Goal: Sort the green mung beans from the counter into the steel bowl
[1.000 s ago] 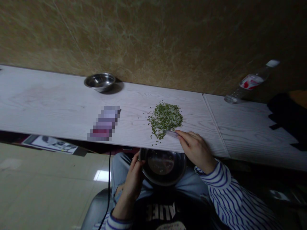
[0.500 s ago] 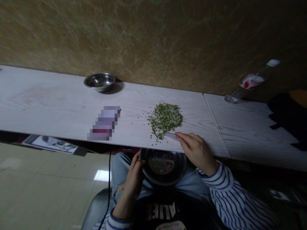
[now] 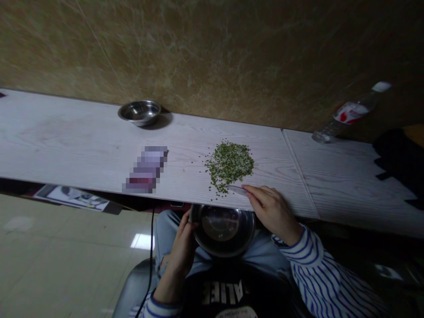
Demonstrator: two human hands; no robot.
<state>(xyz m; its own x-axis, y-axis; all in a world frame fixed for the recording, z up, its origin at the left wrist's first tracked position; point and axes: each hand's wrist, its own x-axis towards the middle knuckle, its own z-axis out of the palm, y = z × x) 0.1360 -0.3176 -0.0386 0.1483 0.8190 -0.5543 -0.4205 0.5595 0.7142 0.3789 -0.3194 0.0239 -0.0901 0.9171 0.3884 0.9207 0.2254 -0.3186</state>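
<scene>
My left hand grips the left rim of a steel bowl, held over my lap just below the table edge. The inside of this bowl is dark and shiny, with a few small specks in it. Between the thumb and fingers of my right hand is a thin, pale, translucent flat piece; its exact kind is unclear. Its tip touches or nearly touches the near edge of a spread of small green beans, which look like mung beans. They lie loose on the white wood-grain table.
A smaller steel bowl stands by the wall, left of the beans. In front of it lies a pixelated flat object. At the right, a clear plastic bottle stands near a dark item. A black cable hangs at my left.
My right hand has barely moved, while more of the pale piece shows near the bean edge. The held bowl has shifted slightly left with my left hand. The view has moved a little.
</scene>
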